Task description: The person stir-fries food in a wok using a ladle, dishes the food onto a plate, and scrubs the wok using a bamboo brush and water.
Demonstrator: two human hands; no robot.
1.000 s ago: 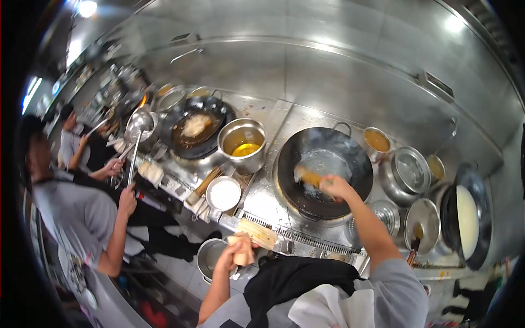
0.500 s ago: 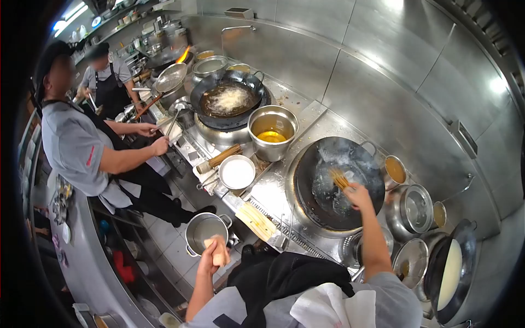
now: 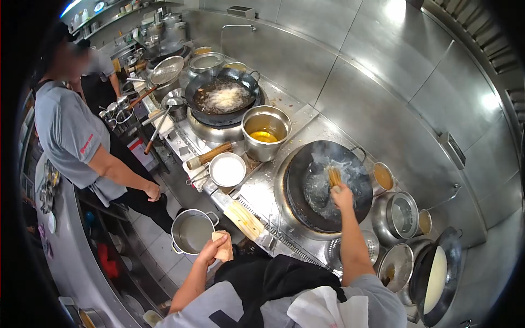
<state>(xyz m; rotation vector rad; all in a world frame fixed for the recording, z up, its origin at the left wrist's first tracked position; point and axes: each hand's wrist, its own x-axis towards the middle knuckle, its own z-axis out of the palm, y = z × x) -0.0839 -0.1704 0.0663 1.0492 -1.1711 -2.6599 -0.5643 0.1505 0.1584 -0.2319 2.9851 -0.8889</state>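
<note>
My right hand (image 3: pixel 343 197) is wrapped round the handle end of a bamboo brush (image 3: pixel 334 176). The bristles are down in a large black wok (image 3: pixel 306 188) that holds steaming, foamy water. My left hand (image 3: pixel 210 250) is closed on a folded tan cloth (image 3: pixel 224 247), beside a steel pot (image 3: pixel 193 212) low down at the left. A bowl of white contents (image 3: pixel 227 170) and a steel pot of yellow oil (image 3: pixel 267 113) stand left of the wok.
Food fries in another wok (image 3: pixel 191 90) at the back left. A co-worker (image 3: pixel 71 126) stands at the left, with another person behind. Steel pots, strainers (image 3: pixel 402 262) and a wok with a pale yellow content (image 3: pixel 436 279) line the right side.
The brush has moved about within the wok. My left hand has lowered slightly with the cloth. The nearer co-worker has let go of the ladle and strainer handles, one arm now hanging lower.
</note>
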